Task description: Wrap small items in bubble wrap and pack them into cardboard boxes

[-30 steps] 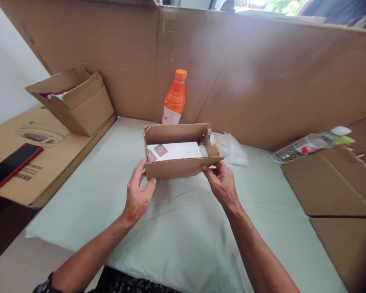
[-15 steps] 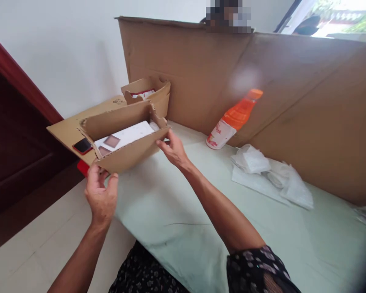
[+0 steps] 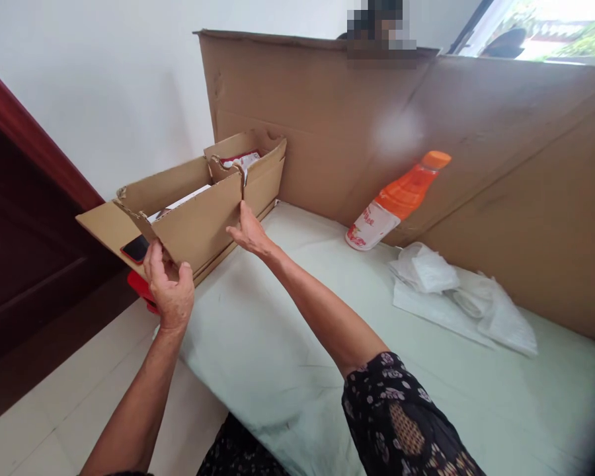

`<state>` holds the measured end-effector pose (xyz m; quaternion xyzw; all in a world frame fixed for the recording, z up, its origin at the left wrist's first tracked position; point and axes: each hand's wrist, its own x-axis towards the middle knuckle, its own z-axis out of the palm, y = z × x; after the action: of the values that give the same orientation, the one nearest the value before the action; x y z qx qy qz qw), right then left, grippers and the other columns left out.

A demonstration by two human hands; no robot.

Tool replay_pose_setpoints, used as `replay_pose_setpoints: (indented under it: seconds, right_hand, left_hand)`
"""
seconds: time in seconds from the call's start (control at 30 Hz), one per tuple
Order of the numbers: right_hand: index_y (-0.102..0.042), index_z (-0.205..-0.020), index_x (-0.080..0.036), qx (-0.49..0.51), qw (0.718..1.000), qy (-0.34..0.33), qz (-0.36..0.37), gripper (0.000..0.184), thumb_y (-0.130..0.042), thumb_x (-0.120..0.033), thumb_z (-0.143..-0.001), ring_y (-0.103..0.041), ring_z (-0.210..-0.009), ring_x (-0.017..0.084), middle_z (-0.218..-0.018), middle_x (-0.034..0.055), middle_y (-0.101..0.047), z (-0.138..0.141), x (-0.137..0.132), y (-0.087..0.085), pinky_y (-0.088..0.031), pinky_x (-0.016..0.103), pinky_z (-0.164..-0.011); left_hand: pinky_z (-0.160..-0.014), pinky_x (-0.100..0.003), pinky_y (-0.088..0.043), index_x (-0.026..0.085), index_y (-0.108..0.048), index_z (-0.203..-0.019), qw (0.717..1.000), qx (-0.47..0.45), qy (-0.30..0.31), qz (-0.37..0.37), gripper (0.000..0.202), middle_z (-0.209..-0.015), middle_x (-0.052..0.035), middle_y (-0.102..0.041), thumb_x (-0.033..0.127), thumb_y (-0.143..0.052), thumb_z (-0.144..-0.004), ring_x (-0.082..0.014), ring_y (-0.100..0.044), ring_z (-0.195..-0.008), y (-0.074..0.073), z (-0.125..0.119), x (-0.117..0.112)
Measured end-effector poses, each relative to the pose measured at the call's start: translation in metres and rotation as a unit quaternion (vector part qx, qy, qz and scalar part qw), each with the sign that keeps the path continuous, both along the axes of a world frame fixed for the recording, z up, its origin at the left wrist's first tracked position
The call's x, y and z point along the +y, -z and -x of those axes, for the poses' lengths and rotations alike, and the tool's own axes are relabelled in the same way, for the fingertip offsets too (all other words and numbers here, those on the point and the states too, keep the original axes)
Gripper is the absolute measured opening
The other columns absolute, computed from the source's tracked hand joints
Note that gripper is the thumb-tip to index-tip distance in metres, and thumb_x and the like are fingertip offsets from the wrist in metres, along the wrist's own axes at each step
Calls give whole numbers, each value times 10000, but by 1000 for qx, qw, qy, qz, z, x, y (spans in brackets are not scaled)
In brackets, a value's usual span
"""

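Observation:
An open-topped cardboard box (image 3: 198, 221) sits on a flat cardboard piece (image 3: 102, 228), its right end against a second cardboard box (image 3: 268, 173). Inside it, a white item (image 3: 183, 201) shows only along its upper edge. My left hand (image 3: 171, 287) grips the box's near left corner, fingers at the end wall and thumb towards the long front side. At the front right corner, my right hand (image 3: 250, 231) holds the box with its fingertips against the wall, thumb apart. Red and white packets (image 3: 241, 160) lie in the second box.
A dark phone-like object (image 3: 136, 248) lies by my left fingers, with something red (image 3: 141, 289) below. An orange bottle (image 3: 399, 201) leans against the tall cardboard panel (image 3: 317, 125). Crumpled white wrapping (image 3: 461, 291) lies on the pale green cloth (image 3: 297, 317). Someone's blurred head shows behind the panel.
Both hands have brought the box down and back onto the flat cardboard, lining it up with the second box. It now looks level, and less of the white item shows.

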<state>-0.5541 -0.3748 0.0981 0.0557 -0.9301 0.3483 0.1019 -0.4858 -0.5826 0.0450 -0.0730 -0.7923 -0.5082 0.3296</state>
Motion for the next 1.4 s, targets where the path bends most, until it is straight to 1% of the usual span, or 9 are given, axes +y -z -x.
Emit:
replay_pose_setpoints:
  seconds: [0.13,0.3,0.5,0.7,0.9,1.0,1.17,1.3,1.4]
  right_hand:
    - [-447,-1466,-12,-38,999,-18,-24,675,-692,-231,-876,-396,-1497,323,-1584,262,-420,-15,6,16,-320,460,-1252]
    - [-626,-1356,-87,-76,996,-2,-46,471,-643,-181,-894,-449,-1462,348,-1563,241,-471,-101,31,64,-365,548,-1195]
    - [-629,-1387,-178,-74,992,56,-90,433,-618,-247,-960,-419,-1486,283,-1548,161,-523,-230,62,97,-333,504,-1205]
    - [-643,-1361,-190,-64,981,76,-165,401,-598,-345,-994,-443,-1465,221,-1536,98,-554,-330,86,102,-372,404,-1181]
    - [-753,-1121,-224,-54,902,356,-239,292,-733,-223,-829,-559,-1359,274,-1387,110,-672,-464,191,58,-448,427,-1103]
    - [-670,-1260,-129,-17,827,508,-243,380,-588,-121,-889,-403,-1473,392,-1509,236,-527,-538,278,6,-308,643,-1142]
    - [-607,-1290,-59,39,663,691,-287,456,-667,-176,-853,-394,-1450,379,-1458,278,-555,-630,372,-63,-262,628,-1115]
    - [-641,-962,-173,91,625,718,-294,211,-681,-358,-870,-510,-1317,365,-1285,272,-658,-678,376,-58,-285,651,-1053]
    - [-473,-647,-277,160,610,718,-295,392,-739,-521,-800,-604,-1170,368,-952,196,-729,-718,370,-36,-286,665,-1012]
  left_hand:
    - [-1225,-504,-376,158,-410,-1529,1000,2,15,-12,777,-1546,-182,-455,176,-637,-787,-306,-445,-1460,7,2,6]
    - [-1142,-490,-473,171,-344,-1549,991,-112,34,-61,753,-1503,-202,-496,302,-628,-864,-302,-531,-1387,38,-45,15]
    - [-1088,-548,-462,194,-638,-1255,940,-93,256,206,352,-1323,-155,-657,320,-541,-941,-329,-604,-1238,79,-135,41]
    - [-1094,-564,-407,207,-643,-1231,857,40,421,294,323,-1331,-160,-652,336,-499,-971,-359,-549,-1296,90,-172,89]
    - [-1092,-541,-412,214,-663,-1196,824,84,465,314,297,-1339,-148,-656,321,-501,-972,-342,-561,-1293,90,-210,126]
    - [-1086,-532,-423,246,-679,-1176,825,73,468,309,281,-1318,-126,-676,329,-524,-956,-334,-580,-1276,90,-217,131]
    - [-1057,-552,-449,272,-688,-1176,824,72,470,309,284,-1303,-122,-687,328,-553,-932,-346,-597,-1254,91,-212,130]
    - [-1016,-525,-477,261,-677,-1178,822,93,465,316,272,-1282,-123,-698,314,-550,-943,-331,-620,-1226,91,-212,130]
    - [-992,-523,-489,228,-680,-1158,822,111,458,321,257,-1274,-142,-703,304,-542,-956,-340,-626,-1217,87,-215,131]
